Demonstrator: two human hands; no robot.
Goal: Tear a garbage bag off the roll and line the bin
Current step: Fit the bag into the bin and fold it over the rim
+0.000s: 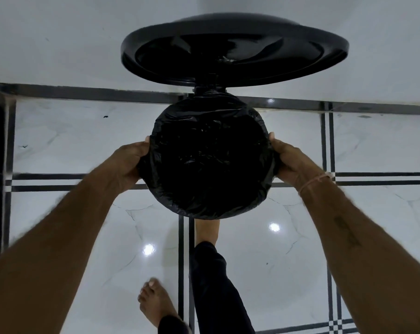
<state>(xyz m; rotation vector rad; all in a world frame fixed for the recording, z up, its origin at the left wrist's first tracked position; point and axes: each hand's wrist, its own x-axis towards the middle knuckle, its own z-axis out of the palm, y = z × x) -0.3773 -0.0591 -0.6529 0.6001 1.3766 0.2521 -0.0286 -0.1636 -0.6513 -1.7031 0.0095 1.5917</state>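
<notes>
Hands grip black garbage bag (210, 208) folded over round bin (272, 175) rim: left hand (129, 162) & right hand (293, 162) fingers curled on opposite sides, bag stretched btwn them, lid (235, 59) raised beyond fingertips.

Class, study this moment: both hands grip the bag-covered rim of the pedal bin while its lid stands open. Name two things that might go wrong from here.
1. The foot seems to be on the pedal; if it lifts, the lid may drop onto the left hand and right hand.
2. The garbage bag is stretched over the rim; further tugging might tear it or pull it off.
</notes>
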